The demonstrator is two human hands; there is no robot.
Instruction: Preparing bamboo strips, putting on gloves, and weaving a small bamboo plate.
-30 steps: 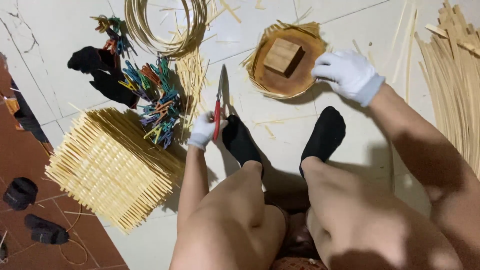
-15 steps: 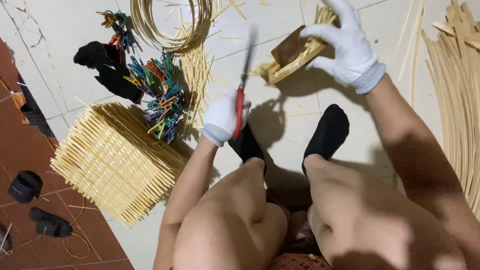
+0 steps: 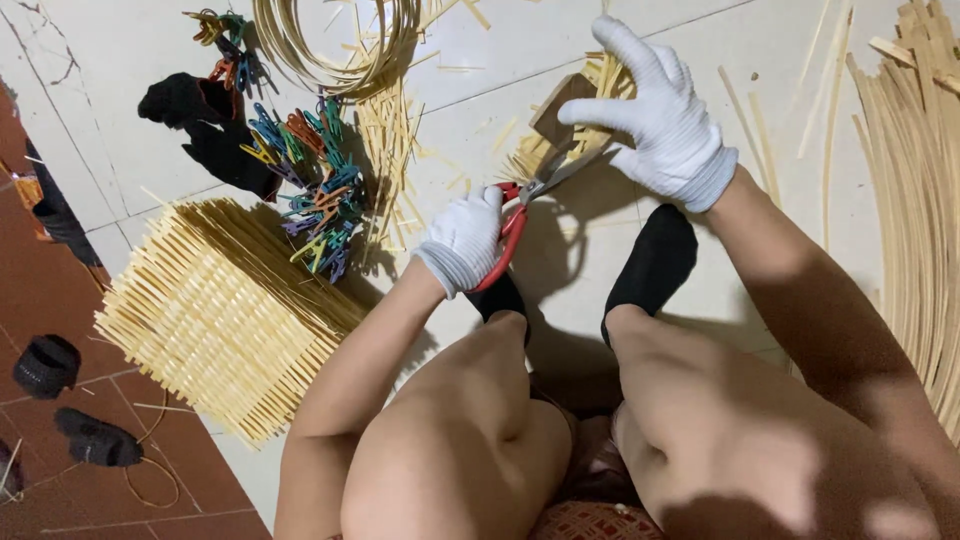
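My left hand [image 3: 465,238], in a white glove, grips red-handled scissors [image 3: 520,210] whose blades point up and right. My right hand [image 3: 660,115], also gloved in white, holds a small woven bamboo piece [image 3: 575,115] with a wooden block on it, lifted and tilted above the white tile floor. The scissor blades meet the lower edge of that woven piece, just under my right hand's fingers. Both hands sit above my knees and my black-socked feet [image 3: 650,255].
A flat woven bamboo mat [image 3: 215,315] lies at left. Coloured clothes pegs [image 3: 315,195] and black gloves [image 3: 200,125] lie above it, beside a coil of bamboo strip [image 3: 335,45] and loose splints [image 3: 390,150]. Long bamboo strips [image 3: 915,190] are stacked at right.
My right hand lifted the woven piece off the floor and tilted it. My left hand raised the scissors and swung their blades to its lower edge.
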